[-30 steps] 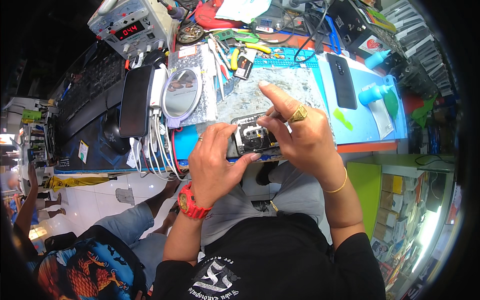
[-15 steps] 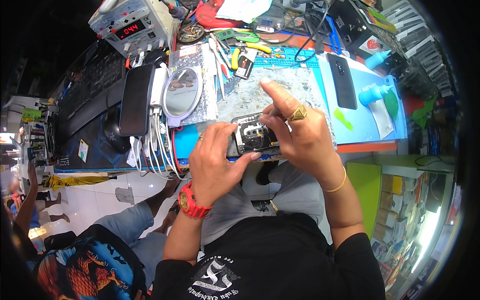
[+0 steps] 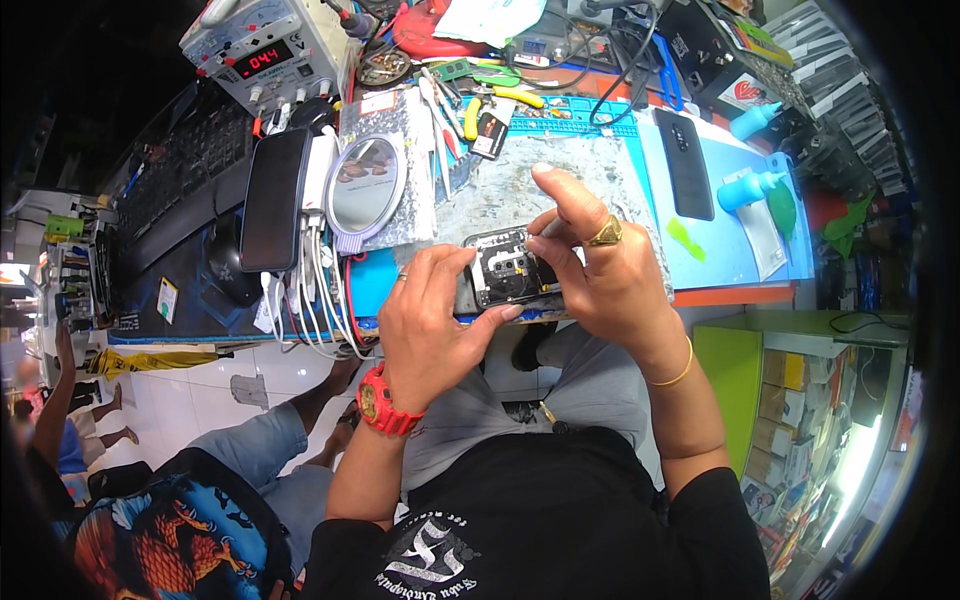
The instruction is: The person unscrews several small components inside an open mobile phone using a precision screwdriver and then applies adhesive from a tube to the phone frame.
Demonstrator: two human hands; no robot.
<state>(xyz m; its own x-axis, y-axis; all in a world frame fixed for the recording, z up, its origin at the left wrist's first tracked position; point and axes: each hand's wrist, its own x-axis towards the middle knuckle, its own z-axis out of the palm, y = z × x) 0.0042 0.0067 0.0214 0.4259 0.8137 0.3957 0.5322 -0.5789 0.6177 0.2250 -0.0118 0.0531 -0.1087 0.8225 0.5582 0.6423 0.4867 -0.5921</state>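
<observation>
An opened phone (image 3: pixel 504 268) lies on the grey worn mat (image 3: pixel 590 165) at the table's near edge, its dark inner parts and camera lenses showing. My left hand (image 3: pixel 435 308) grips it, fingertips at its left edge and thumb along its near edge. Over the phone's right end, my right hand (image 3: pixel 600 258) is closed in a pinch, thumb and fingertips together. Whatever sits in that pinch is too small or too hidden to make out. The right side of the phone is partly covered by this hand.
Left of the mat are a round mirror (image 3: pixel 366 190), a dark phone (image 3: pixel 276 200) and white cables (image 3: pixel 318 275). Yellow-handled pliers (image 3: pixel 472 118) and tweezers lie behind. At right are another phone (image 3: pixel 685 163) and blue bottles (image 3: pixel 752 188). A power supply (image 3: pixel 265 65) stands back left.
My right hand has shifted slightly to the right, its raised finger tilting a little lower. My left hand and the opened phone stay in place.
</observation>
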